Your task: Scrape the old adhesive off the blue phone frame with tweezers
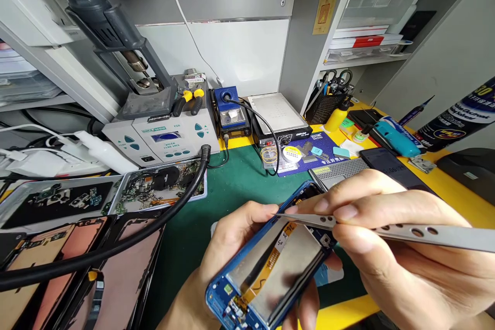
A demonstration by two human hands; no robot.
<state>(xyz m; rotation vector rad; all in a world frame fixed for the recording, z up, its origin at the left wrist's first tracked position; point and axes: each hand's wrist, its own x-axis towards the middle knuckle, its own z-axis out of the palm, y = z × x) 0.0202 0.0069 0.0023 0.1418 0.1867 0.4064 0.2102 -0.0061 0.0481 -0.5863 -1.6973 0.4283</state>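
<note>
My left hand point(228, 237) grips an opened blue smartphone frame point(297, 252), its thumb on the upper left edge and fingers curled beneath. The frame is tilted over the green mat point(247, 180). Along its silvery inside runs an orange flex cable point(266, 270) with handwritten marks. In my right hand point(402, 247) are metal tweezers point(429, 233), pinched between thumb and fingers. The tips of the tweezers reach over the left edge of the frame, close to my left thumb. Whether they hold anything small I cannot tell.
A black hose point(170, 211) crosses the left side from the hot air station point(162, 134). Below it lie several phone panels point(131, 258) and a tray of circuit boards point(154, 185). At the back are a soldering station point(232, 113) and a flat heating plate point(276, 113); a spray can point(464, 118) stands right.
</note>
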